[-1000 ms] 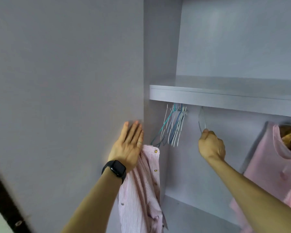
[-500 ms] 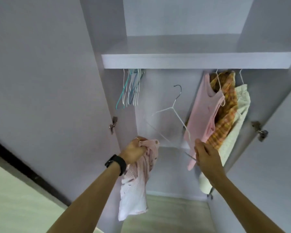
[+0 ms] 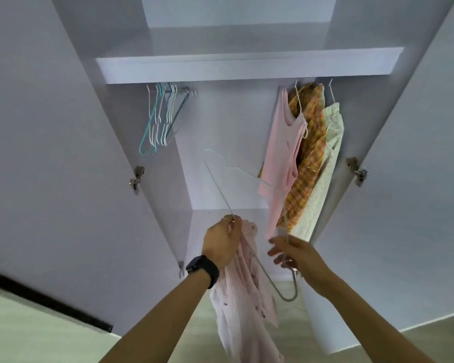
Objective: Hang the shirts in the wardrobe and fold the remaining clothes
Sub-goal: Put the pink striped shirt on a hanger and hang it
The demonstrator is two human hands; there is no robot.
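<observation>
L hand [image 3: 222, 244] grips the striped shirt [image 3: 243, 307] by its collar plus one end of the wire hanger [image 3: 289, 299]. R hand [image 3: 298, 256] curls round the hanger's neck, hook down. Shirt dangles before the open wardrobe [image 3: 247, 66]. Inside: spare hangers [image 3: 156, 124] left, pink top [image 3: 283, 153] right.

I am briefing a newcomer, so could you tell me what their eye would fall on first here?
In the lower centre, both hands work a wire hanger: the left hand also grips a pink striped shirt, the right hand holds the hanger near its hook. Three garments hang at the wardrobe's right and a bunch of empty hangers at its left.
</observation>
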